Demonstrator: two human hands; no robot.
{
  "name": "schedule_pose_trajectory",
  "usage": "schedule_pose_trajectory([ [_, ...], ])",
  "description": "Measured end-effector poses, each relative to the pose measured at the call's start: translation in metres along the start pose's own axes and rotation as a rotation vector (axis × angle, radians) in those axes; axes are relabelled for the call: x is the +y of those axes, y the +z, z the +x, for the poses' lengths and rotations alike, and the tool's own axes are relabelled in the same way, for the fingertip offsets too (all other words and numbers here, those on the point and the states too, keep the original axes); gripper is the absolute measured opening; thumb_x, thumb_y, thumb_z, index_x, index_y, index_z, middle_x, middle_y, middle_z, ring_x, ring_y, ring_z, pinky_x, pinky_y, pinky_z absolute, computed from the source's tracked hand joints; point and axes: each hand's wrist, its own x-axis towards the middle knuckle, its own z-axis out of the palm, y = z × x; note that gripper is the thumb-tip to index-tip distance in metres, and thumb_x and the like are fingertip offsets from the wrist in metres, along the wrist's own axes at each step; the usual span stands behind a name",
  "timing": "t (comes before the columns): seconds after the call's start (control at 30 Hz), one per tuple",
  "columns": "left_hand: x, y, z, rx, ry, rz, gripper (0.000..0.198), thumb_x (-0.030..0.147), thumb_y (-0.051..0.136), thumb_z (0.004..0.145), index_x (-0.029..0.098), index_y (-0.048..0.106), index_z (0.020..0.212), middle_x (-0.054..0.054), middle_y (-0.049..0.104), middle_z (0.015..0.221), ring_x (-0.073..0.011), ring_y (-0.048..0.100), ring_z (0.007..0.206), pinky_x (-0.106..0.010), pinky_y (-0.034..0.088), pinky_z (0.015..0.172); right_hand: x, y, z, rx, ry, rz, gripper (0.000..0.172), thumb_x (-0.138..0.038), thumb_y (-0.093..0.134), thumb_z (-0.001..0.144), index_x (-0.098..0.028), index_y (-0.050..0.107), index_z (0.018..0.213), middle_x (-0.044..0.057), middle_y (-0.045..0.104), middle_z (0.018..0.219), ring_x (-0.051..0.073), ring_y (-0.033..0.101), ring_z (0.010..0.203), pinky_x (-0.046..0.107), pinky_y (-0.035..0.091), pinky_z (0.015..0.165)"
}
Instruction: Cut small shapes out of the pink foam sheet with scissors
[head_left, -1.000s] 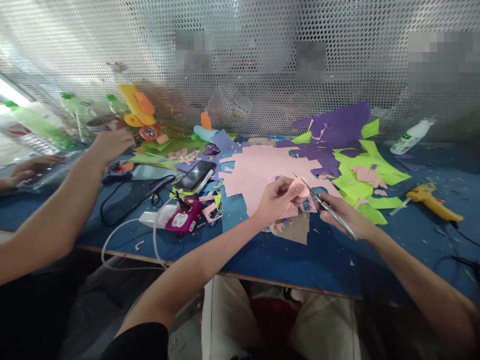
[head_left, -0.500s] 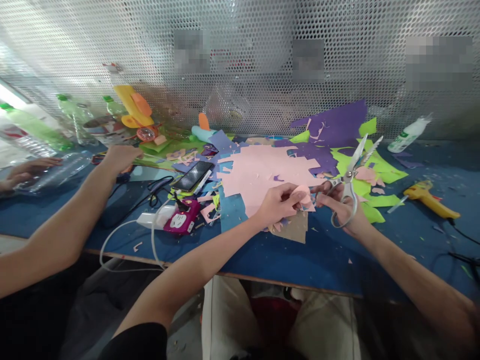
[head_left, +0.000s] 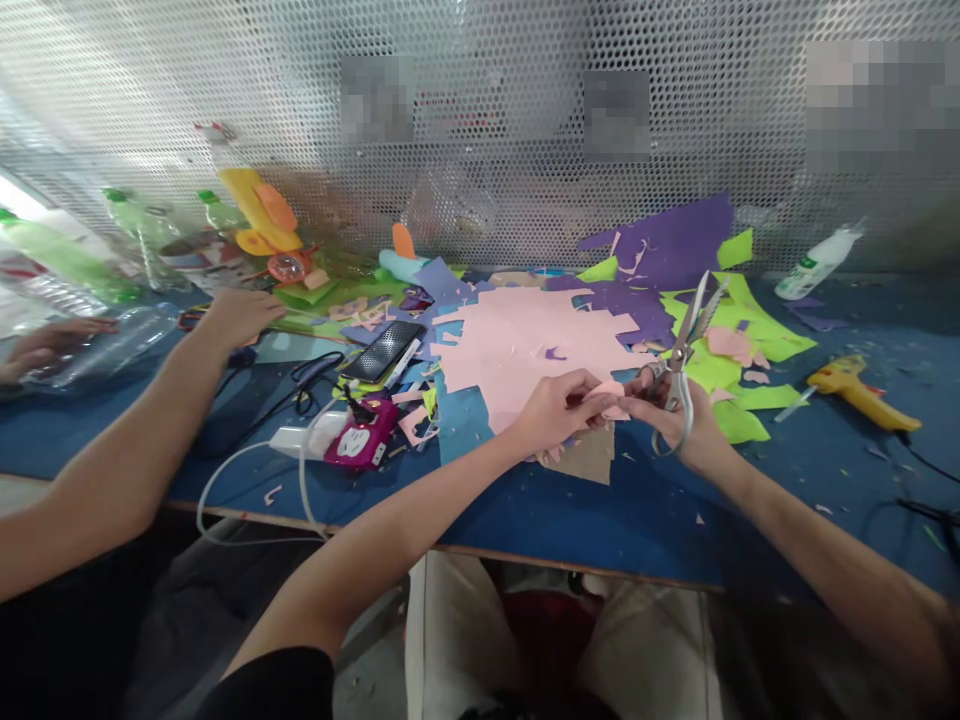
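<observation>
My left hand [head_left: 556, 406] pinches a small pink foam cut-out [head_left: 609, 392] just above the blue table [head_left: 570, 515]. My right hand [head_left: 679, 428] meets it from the right, fingertips on the same pink piece. Silver scissors [head_left: 686, 345] hang from the fingers of that hand, blades slightly apart and pointing up and away. Under both hands lie a large pink foam sheet [head_left: 525, 345] and a brown cardboard scrap [head_left: 589, 455].
A co-worker's arm [head_left: 142, 430] reaches in from the left; that person's hand [head_left: 241, 312] rests near foam scraps. A phone [head_left: 384, 350], cables and a pink charger [head_left: 360, 438] lie left of centre. Green and purple foam, a yellow glue gun [head_left: 855, 387] and a white bottle [head_left: 817, 262] lie right. Perforated metal wall behind.
My right hand swung the scissors from cutting at the pink piece to blades pointing up, then brought its fingertips onto the piece. The co-worker's hand came down onto the table.
</observation>
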Motion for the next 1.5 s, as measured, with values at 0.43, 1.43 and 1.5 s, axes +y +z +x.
schedule_pose_trajectory([
  [0.43, 0.01, -0.008, 0.001, -0.205, 0.021, 0.182, 0.045, 0.057, 0.055, 0.097, 0.014, 0.069, 0.092, -0.005, 0.07, 0.072, -0.0123, 0.064, 0.06, -0.023, 0.048, 0.058, 0.0, 0.0, 0.0, -0.109, 0.065, 0.088, 0.037, -0.037, 0.085, 0.07, -0.028, 0.051, 0.08, 0.0, 0.067, 0.078, 0.021, 0.065, 0.069, 0.036, 0.053, 0.063],
  [1.43, 0.014, -0.015, 0.002, -0.406, -0.005, -0.094, 0.043, 0.056, 0.062, 0.094, 0.015, 0.073, 0.102, -0.009, 0.073, 0.081, -0.0123, 0.061, 0.064, -0.025, 0.045, 0.055, -0.01, 0.0, -0.005, -0.267, 0.363, 0.371, 0.046, -0.025, 0.088, 0.065, -0.028, 0.046, 0.083, -0.002, 0.068, 0.076, 0.022, 0.071, 0.072, 0.034, 0.052, 0.067],
  [1.5, 0.015, -0.016, 0.002, -0.424, -0.005, -0.107, 0.042, 0.054, 0.062, 0.094, 0.014, 0.073, 0.104, -0.009, 0.073, 0.082, -0.0127, 0.061, 0.065, -0.025, 0.045, 0.056, -0.011, 0.0, -0.006, -0.271, 0.359, 0.377, 0.046, -0.024, 0.088, 0.065, -0.027, 0.047, 0.084, -0.002, 0.067, 0.075, 0.021, 0.069, 0.07, 0.033, 0.051, 0.065],
])
